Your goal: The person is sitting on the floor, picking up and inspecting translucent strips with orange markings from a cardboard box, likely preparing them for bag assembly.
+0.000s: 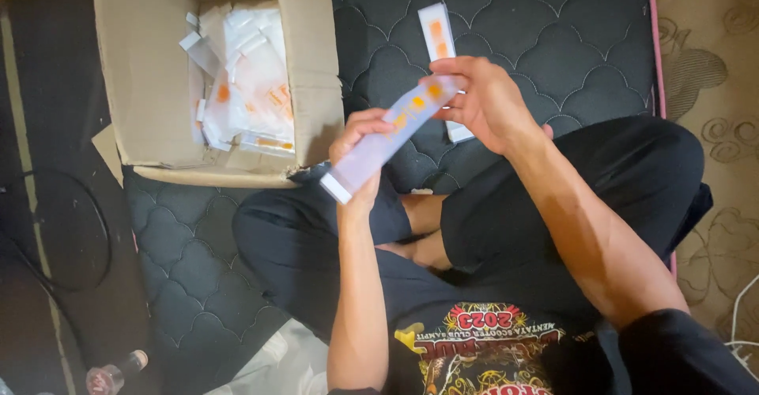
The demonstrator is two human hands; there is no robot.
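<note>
Pale lilac carton (391, 130), long and narrow with orange patches near its upper end and a white cap at its lower end, is held slantwise at the centre of the frame, above crossed legs in black trousers. The lower half is gripped by the left hand (357, 146), fingers wrapped around it; the upper end is pinched by the closed fingers of the right hand (478, 98). A second slim white carton (439, 43) with orange marks is seen lying flat on the dark quilted mattress (553, 31), just behind the right hand at upper centre. An open cardboard box (150, 79) is set at upper left, filled with more white and orange cartons (249, 79), its near flap close to the left hand. The mattress's pink edge (655, 39) is seen at right, patterned floor beyond it, with bare quilted surface between.
</note>
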